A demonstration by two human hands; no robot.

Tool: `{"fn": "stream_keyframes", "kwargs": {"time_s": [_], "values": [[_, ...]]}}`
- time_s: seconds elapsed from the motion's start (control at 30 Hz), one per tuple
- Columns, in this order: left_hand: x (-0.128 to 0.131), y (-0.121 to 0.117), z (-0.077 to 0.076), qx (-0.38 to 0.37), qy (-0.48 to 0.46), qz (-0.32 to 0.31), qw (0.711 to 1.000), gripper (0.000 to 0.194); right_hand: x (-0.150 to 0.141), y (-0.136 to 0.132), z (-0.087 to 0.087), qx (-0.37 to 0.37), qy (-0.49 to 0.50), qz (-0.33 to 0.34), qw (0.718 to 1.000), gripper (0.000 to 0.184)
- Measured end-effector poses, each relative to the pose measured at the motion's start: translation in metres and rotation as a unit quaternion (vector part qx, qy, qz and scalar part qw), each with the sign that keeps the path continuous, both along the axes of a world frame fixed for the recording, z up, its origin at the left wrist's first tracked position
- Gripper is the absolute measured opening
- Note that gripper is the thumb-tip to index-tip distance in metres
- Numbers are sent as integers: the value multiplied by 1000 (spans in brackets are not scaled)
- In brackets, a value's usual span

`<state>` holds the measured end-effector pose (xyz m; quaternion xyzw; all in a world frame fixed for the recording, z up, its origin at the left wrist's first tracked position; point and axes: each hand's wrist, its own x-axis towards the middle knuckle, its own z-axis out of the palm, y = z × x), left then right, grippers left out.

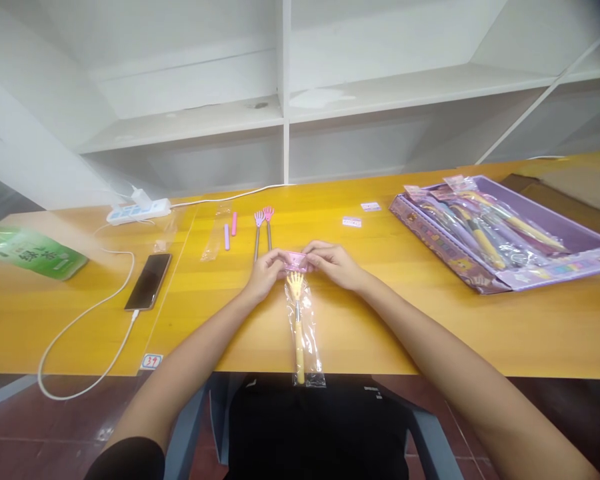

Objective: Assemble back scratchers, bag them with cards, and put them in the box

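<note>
Between my two hands is a small pink header card (pixel 296 261) at the top of a clear plastic bag (pixel 310 333). My left hand (pixel 269 272) pinches the card's left end. At its right end, the fingers of my right hand (pixel 333 263) are closed on it too. Inside the bag lies a yellow back scratcher (pixel 299 327), its hand-shaped head up by the card and its handle reaching the table's front edge. Just beyond my left hand are a lilac back scratcher (pixel 258 230) and a pink back scratcher (pixel 269 227), their lower ends hidden.
A purple display box (pixel 570 270) with several bagged back scratchers stands at the right. Two small cards (pixel 351 222) and two short tubes (pixel 227 237) lie farther back. On the left are a phone (pixel 149 282) with its cable, a power strip (pixel 139 211) and a green bottle (pixel 35 252).
</note>
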<state>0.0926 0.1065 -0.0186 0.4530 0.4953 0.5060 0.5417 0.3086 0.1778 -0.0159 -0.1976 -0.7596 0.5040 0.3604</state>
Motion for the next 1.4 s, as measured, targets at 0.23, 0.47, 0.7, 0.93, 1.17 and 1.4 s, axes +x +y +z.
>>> {"fn": "stream_keyframes", "kwargs": {"time_s": [0.23, 0.47, 0.7, 0.93, 1.17, 1.4], "values": [[0, 0, -3, 40, 73, 1, 997, 38, -13, -5, -12, -106, 21, -77, 991, 48], [1, 2, -5, 37, 30, 42, 998, 53, -18, -10, -18, -204, -50, -31, 977, 58], [2, 2, -4, 18, 14, 33, 999, 53, -13, -12, -6, -150, -85, 26, 985, 51], [1, 4, -9, 13, 8, 57, 998, 49, -10, -8, -8, -169, -79, 15, 982, 43], [0, 5, -10, 26, 2, 86, 996, 42, -6, -4, -12, -192, -69, 1, 979, 50], [-7, 6, -8, 85, 10, 179, 980, 41, 0, -6, -2, -121, -161, 129, 971, 47]]}}
